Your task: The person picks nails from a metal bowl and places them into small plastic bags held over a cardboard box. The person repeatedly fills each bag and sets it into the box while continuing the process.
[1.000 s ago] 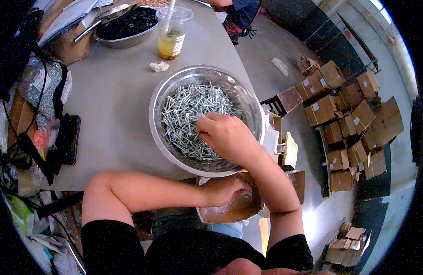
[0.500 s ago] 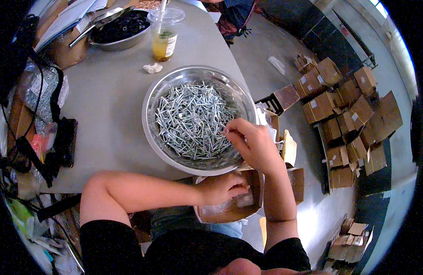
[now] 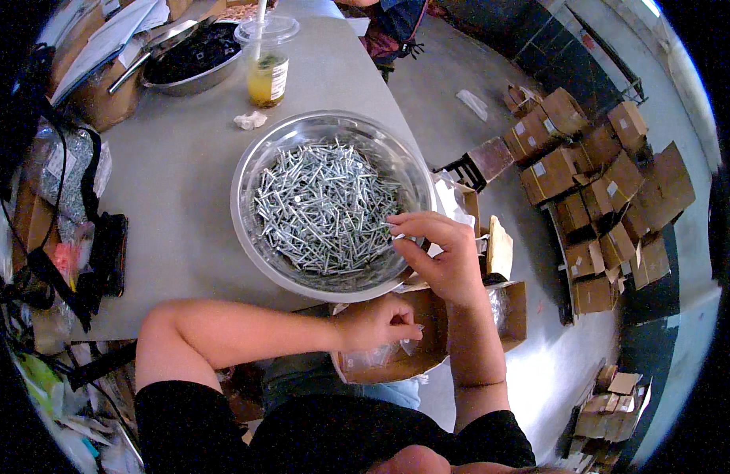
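You are pinching a few screws in your right hand at the steel bowl's near rim on the counter. Your left hand is gripping a clear bag over the cardboard box; likely next: carrying the screws across into the bag's mouth.

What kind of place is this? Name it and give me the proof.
Probably a small workshop or warehouse packing station. A big metal bowl of screws sits on a grey work table, stacked cardboard cartons crowd the concrete floor, and the left hand holds a clear plastic bag over an open box.
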`<state>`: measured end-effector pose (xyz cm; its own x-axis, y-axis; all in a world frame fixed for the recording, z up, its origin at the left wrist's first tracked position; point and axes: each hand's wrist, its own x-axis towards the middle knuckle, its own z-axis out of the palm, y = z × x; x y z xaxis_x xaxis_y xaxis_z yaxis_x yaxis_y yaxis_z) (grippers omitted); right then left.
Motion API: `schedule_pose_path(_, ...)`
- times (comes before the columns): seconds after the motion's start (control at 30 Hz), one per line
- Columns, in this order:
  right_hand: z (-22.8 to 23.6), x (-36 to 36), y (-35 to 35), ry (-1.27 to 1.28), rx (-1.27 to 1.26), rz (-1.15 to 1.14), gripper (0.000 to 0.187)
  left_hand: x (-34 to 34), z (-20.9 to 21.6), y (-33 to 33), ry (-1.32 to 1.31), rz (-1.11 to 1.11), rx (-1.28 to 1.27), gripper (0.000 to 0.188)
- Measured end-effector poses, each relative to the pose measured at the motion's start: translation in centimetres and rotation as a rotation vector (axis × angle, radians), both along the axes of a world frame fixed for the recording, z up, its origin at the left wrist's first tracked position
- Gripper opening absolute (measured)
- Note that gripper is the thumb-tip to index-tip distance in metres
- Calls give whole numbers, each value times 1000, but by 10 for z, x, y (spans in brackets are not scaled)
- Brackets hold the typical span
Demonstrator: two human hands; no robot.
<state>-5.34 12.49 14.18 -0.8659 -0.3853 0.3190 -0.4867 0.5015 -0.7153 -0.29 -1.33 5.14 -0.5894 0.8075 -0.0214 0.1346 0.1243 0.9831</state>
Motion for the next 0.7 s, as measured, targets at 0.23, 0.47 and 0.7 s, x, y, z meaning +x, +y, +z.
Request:
schedule_pose_path(0.23, 3, 29, 3, 49, -88, -145, 17, 3, -25, 11, 243, 55, 269, 21)
schedule_pose_path(0.47, -3, 82, 37, -199, -69, -111, 16, 3, -24, 10, 36, -38, 303, 23)
schedule_pose_path(0.7, -23, 106, 59, -255, -224, -106, 12, 5, -13, 8, -126, -155, 287, 30)
